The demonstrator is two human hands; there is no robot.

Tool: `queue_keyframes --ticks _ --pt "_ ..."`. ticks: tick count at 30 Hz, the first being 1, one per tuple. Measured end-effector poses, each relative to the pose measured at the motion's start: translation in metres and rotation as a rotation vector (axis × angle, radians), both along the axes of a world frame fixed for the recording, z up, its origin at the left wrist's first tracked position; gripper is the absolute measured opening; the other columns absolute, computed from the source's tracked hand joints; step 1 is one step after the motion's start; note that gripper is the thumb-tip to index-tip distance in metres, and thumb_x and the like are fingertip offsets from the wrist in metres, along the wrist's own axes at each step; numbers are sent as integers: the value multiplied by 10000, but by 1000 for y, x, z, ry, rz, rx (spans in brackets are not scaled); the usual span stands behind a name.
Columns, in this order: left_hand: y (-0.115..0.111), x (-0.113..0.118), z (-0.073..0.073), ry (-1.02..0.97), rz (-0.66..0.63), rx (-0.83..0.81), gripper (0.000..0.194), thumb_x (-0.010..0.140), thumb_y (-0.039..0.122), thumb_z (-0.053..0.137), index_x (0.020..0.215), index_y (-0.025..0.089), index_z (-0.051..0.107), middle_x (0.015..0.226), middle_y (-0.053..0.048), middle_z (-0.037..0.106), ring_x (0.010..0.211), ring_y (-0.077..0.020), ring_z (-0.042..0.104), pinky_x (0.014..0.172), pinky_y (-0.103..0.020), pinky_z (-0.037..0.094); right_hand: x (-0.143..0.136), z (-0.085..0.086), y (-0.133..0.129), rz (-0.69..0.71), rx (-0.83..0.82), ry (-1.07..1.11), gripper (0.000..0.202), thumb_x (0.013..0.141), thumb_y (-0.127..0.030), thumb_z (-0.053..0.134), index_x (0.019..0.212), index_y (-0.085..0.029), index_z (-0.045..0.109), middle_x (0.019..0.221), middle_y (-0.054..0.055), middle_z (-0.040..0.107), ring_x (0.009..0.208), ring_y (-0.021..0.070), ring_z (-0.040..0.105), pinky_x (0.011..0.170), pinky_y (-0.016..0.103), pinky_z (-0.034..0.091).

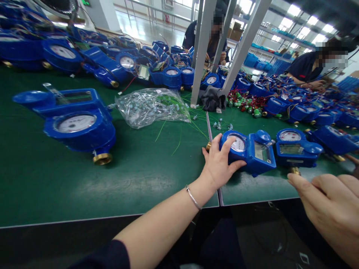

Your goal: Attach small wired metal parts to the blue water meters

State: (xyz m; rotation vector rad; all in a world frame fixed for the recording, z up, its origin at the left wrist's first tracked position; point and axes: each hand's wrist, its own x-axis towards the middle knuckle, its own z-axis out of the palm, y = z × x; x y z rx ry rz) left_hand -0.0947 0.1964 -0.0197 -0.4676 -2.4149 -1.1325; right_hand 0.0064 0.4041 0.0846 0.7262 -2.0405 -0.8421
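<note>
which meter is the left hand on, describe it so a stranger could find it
Start at the seam where the two green table mats meet near the front edge. Just right of it lies a blue water meter, first in a short row. Unlike the similar meter beside it, the left hand rests on its round dial end.

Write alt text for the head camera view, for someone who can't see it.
The left hand rests on a blue meter on a green table, while the right hand hangs near the table edge, below a second meter. A clear plastic bag and many more blue meters lie behind, with two other people at the far side.
</note>
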Motion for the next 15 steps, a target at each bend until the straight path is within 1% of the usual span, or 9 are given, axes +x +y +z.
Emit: queue_keyframes --ticks 3,5,7,10,12,15 --pt "0 0 0 3 2 2 692 742 523 613 1317 317 288 1421 -131 211 1306 -324 262 985 -645 268 -1 0 0 -1 28 -48 157 860 -277 520 828 -237 668 596 -5 467 567 154 374 556 314 239" --pt "0 0 0 4 -1 5 695 741 522 616 1319 316 288 1422 -132 210 1308 -324 258 987 -645 265 -2 0 0 15 43 -75 134 846 -281 537 831 -244 665 598 -5 472 567 157 374 553 316 237" --pt "0 0 -1 1 -4 9 700 737 525 618 1319 321 288 1424 -128 209 1305 -328 262 985 -651 260 -2 0 0 21 39 -49 130 841 -292 549 840 -243 669 626 -5 503 561 152 377 549 314 240" --pt "0 1 0 -2 -3 14 699 734 524 621 1317 325 290 1423 -125 213 1297 -330 276 983 -659 254 -2 0 1 14 42 2 191 870 -325 510 845 -245 681 671 -7 535 559 134 393 550 302 247" --pt "0 1 0 -2 0 14 699 735 520 623 1317 324 289 1421 -126 215 1296 -329 278 983 -660 254 -2 0 2 3 41 2 208 878 -334 494 857 -249 683 675 -9 533 569 133 406 550 299 248" --pt "0 1 0 -2 -2 16 695 740 522 616 1318 325 285 1422 -126 211 1298 -331 274 978 -661 261 -2 0 3 4 53 -27 165 859 -293 518 890 -250 674 659 -6 511 574 143 395 552 306 250"
